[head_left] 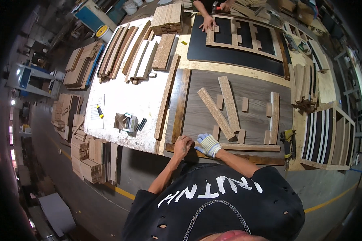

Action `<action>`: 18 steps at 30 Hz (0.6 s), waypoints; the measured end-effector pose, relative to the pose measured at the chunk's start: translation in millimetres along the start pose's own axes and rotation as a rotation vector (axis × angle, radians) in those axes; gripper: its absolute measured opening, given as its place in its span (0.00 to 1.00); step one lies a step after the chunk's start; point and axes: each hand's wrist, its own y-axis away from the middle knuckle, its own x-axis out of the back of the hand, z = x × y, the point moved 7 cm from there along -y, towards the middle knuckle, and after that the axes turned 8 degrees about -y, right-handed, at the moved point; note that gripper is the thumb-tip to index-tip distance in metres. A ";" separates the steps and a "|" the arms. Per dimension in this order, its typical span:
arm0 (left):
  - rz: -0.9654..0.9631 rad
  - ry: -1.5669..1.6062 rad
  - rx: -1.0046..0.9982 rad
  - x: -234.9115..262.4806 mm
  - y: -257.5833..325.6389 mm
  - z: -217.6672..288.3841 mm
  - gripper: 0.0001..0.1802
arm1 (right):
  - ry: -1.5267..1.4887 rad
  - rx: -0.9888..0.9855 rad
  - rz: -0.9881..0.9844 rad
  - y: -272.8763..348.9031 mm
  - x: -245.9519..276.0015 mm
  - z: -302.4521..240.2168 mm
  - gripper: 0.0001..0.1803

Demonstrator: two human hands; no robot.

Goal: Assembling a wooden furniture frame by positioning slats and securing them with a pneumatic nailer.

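Observation:
A wood-grain grey-brown panel (245, 88) lies before me, with a dark wooden bar (181, 104) along its left edge. Near its front edge runs a light wooden strip (249, 147). My right hand (208, 145), in a striped knit glove, is closed over the strip's left part. Just beside it, at the panel's near left corner, my bare left hand (182, 147) has its fingers pressed together; what they hold is hidden. Two loose strips (216, 113) (229, 103) lie across the panel, among several small wooden blocks (245, 104). Another strip (274, 117) stands along the right side.
A nail gun (287, 143) lies by the panel's right corner. Across the table, a person's hand (207, 23) rests near a wooden frame (245, 48); the other holds a hammer (218, 6). Stacked strips (140, 60), a staple box (126, 122) and a yellow-black cutter (99, 111) lie left.

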 end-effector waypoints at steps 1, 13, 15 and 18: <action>-0.007 -0.002 -0.007 0.0 6.5 0.5 0.05 | -0.004 0.017 -0.003 0.2 -0.8 -2.6 0.23; 0.016 0.001 -0.091 -5.6 10.1 0.2 0.03 | -0.020 0.024 0.006 0.2 1.0 -2.9 0.23; 0.064 -0.114 -0.091 -9.7 6.2 3.3 0.04 | -0.021 0.008 -0.003 0.2 0.0 -2.2 0.23; 0.100 -0.110 0.000 -15.2 2.7 -6.2 0.05 | -0.023 0.021 -0.001 -1.7 1.0 -2.7 0.22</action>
